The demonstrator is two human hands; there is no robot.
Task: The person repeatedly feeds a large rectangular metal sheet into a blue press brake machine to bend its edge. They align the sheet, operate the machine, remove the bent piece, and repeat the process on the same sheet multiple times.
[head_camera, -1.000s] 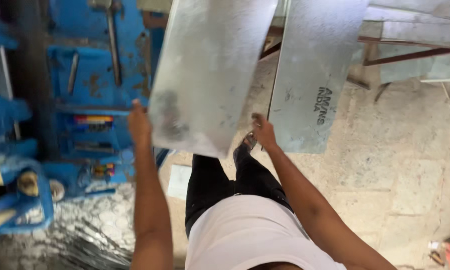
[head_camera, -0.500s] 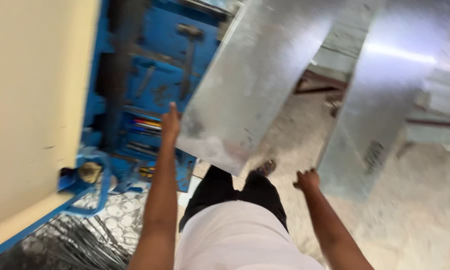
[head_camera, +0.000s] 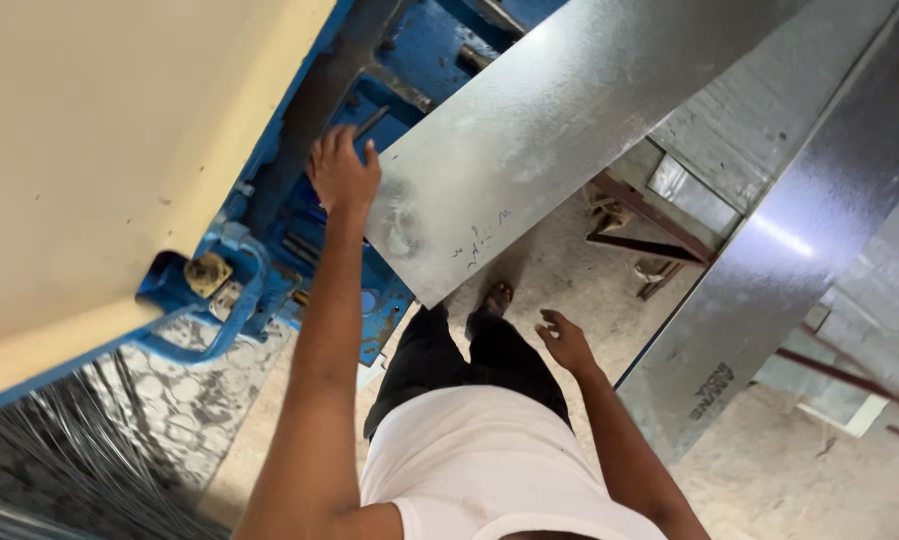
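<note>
A long galvanised metal sheet (head_camera: 559, 130) runs from the upper right down to a corner near the middle of the view. My left hand (head_camera: 342, 175) grips its left edge near that lower corner, fingers curled over the metal. My right hand (head_camera: 565, 341) hangs free below the sheet, fingers loosely apart, touching nothing. Under it are my dark trousers and one sandalled foot (head_camera: 493, 299) on the pale floor.
A blue machine frame (head_camera: 269, 230) with a cream panel (head_camera: 119, 140) fills the left. A second metal sheet (head_camera: 779, 270) leans at the right. Rusty angle-iron stands (head_camera: 634, 240) sit on the floor behind. Crumpled plastic wrap (head_camera: 79, 440) lies at the lower left.
The view has swung left and tilted. My right hand has let go of the sheet's edge and dropped away. My left hand still holds the sheet, now nearer the blue machine.
</note>
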